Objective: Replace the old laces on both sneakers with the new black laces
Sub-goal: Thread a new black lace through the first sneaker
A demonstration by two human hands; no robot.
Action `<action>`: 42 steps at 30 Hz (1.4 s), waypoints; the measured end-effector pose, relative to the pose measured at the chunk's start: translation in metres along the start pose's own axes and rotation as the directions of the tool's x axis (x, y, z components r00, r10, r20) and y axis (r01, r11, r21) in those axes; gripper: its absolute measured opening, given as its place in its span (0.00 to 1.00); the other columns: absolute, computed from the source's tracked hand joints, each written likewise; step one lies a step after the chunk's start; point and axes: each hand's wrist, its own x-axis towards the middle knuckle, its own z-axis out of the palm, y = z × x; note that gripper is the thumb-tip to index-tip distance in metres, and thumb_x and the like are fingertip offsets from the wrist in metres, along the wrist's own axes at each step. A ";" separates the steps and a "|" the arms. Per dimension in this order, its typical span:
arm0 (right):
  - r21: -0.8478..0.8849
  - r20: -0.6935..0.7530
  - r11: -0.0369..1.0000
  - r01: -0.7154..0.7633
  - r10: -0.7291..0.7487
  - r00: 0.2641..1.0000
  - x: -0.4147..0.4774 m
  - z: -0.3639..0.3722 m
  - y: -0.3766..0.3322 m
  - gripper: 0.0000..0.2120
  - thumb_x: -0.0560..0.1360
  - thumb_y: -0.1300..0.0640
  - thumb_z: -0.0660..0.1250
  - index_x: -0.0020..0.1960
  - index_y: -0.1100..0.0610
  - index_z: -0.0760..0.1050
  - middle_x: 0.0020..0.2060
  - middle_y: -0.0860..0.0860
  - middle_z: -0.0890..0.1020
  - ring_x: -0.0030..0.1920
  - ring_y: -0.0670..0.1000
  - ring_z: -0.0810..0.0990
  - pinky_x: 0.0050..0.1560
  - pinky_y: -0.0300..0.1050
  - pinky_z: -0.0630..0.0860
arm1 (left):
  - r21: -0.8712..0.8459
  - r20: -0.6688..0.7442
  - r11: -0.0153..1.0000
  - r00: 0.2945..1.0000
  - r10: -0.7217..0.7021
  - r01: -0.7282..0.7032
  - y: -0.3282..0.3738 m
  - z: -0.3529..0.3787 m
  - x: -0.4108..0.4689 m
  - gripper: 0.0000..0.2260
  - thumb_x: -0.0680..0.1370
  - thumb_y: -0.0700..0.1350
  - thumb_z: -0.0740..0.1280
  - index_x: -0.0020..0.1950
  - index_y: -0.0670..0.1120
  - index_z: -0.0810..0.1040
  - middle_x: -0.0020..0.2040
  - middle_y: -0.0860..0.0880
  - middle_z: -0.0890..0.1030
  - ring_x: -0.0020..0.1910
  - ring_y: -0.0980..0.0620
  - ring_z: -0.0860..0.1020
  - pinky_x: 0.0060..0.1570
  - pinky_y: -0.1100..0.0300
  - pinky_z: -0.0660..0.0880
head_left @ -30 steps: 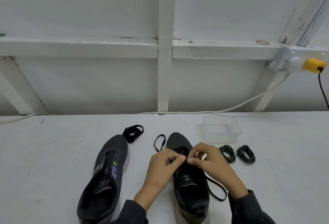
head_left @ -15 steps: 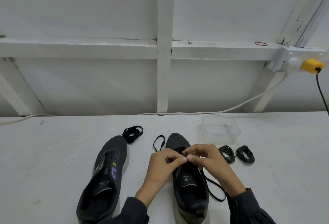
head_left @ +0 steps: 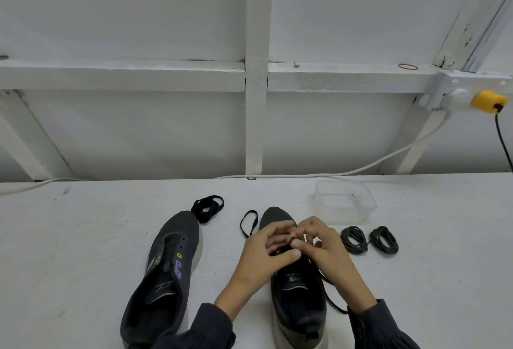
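Black lace [head_left: 329,291] sits in the lower-centre sneaker [head_left: 299,312], left hand [head_left: 261,262] and right hand [head_left: 331,253] both pinching it at the front eyelets; limp, light, probably slippery, so best gripped near its end.

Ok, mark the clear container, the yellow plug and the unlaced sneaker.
clear container [head_left: 347,214]: head view, its front wall.
yellow plug [head_left: 486,101]: head view, middle of its body.
unlaced sneaker [head_left: 180,228]: head view, its toe cap.

Bare left hand [head_left: 263,260], bare right hand [head_left: 329,250], dark grey long sleeves [head_left: 202,329] ending at the wrists, fabric softly creased
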 end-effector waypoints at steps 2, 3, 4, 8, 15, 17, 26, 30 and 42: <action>0.011 -0.014 0.999 0.037 -0.037 0.999 0.000 0.002 -0.001 0.11 0.69 0.66 0.72 0.35 0.51 0.82 0.36 0.41 0.75 0.35 0.40 0.73 0.38 0.30 0.69 | 0.040 -0.004 0.999 1.000 0.008 -0.008 -0.001 0.005 0.000 0.18 0.72 0.38 0.76 0.59 0.51 0.79 0.54 0.55 0.84 0.56 0.58 0.81 0.57 0.66 0.75; 0.007 -0.018 0.998 0.056 -0.056 0.998 -0.001 0.002 -0.003 0.11 0.69 0.67 0.72 0.35 0.52 0.82 0.36 0.41 0.75 0.36 0.40 0.73 0.38 0.30 0.68 | 0.053 -0.013 0.998 1.000 0.021 -0.020 -0.002 0.006 0.000 0.17 0.72 0.38 0.75 0.58 0.50 0.80 0.53 0.56 0.84 0.55 0.58 0.81 0.57 0.66 0.75; -0.003 -0.025 0.997 0.073 -0.073 0.997 -0.001 0.002 -0.003 0.10 0.68 0.66 0.71 0.35 0.51 0.82 0.36 0.42 0.75 0.36 0.40 0.73 0.38 0.30 0.68 | 0.061 -0.021 0.998 0.999 0.033 -0.032 -0.003 0.008 0.000 0.16 0.72 0.39 0.76 0.57 0.49 0.80 0.53 0.55 0.84 0.54 0.58 0.82 0.57 0.65 0.75; -0.018 -0.046 0.995 0.102 -0.102 0.994 -0.005 0.001 -0.002 0.08 0.66 0.62 0.69 0.34 0.51 0.81 0.37 0.45 0.80 0.37 0.43 0.76 0.39 0.31 0.69 | 0.102 -0.027 0.993 0.998 0.061 -0.058 -0.004 0.009 0.001 0.14 0.71 0.42 0.77 0.54 0.50 0.80 0.51 0.54 0.84 0.53 0.56 0.82 0.55 0.64 0.76; 0.050 -0.016 0.996 0.069 -0.068 0.998 0.001 0.003 -0.007 0.06 0.66 0.63 0.67 0.35 0.54 0.81 0.34 0.50 0.81 0.35 0.43 0.77 0.39 0.33 0.72 | 0.266 0.023 0.958 0.994 0.102 -0.105 -0.003 0.011 0.004 0.13 0.70 0.50 0.76 0.52 0.52 0.79 0.46 0.56 0.84 0.48 0.60 0.81 0.52 0.63 0.77; 0.122 -0.002 0.991 0.050 -0.051 0.999 0.003 0.001 -0.014 0.04 0.66 0.63 0.67 0.37 0.57 0.80 0.34 0.54 0.81 0.34 0.46 0.78 0.38 0.35 0.73 | 0.329 0.031 0.937 0.993 0.113 -0.117 -0.002 0.011 0.005 0.12 0.70 0.55 0.74 0.50 0.53 0.80 0.41 0.54 0.82 0.41 0.59 0.79 0.45 0.59 0.76; 0.408 -0.088 0.902 0.143 -0.116 0.989 0.036 -0.011 -0.070 0.13 0.74 0.76 0.62 0.39 0.61 0.78 0.30 0.54 0.73 0.25 0.47 0.69 0.24 0.37 0.65 | 0.319 0.091 0.944 0.994 0.059 -0.085 -0.002 0.003 0.008 0.11 0.70 0.54 0.75 0.50 0.52 0.83 0.45 0.56 0.85 0.47 0.58 0.83 0.53 0.56 0.78; 0.566 -0.126 0.817 0.110 -0.047 0.991 0.058 -0.012 -0.092 0.11 0.77 0.74 0.60 0.41 0.62 0.75 0.33 0.51 0.75 0.26 0.45 0.70 0.24 0.34 0.65 | 0.269 0.119 0.961 0.992 0.033 -0.064 0.000 0.000 0.010 0.08 0.72 0.48 0.76 0.50 0.50 0.84 0.46 0.54 0.85 0.49 0.58 0.83 0.55 0.57 0.78; -0.276 0.084 0.926 -0.257 0.290 0.953 0.050 -0.045 -0.036 0.17 0.74 0.44 0.70 0.48 0.58 0.83 0.44 0.51 0.84 0.33 0.47 0.80 0.29 0.39 0.71 | 0.147 -0.011 0.989 1.000 0.007 -0.005 -0.007 0.010 0.011 0.12 0.73 0.55 0.72 0.48 0.48 0.84 0.44 0.51 0.86 0.47 0.51 0.83 0.55 0.50 0.79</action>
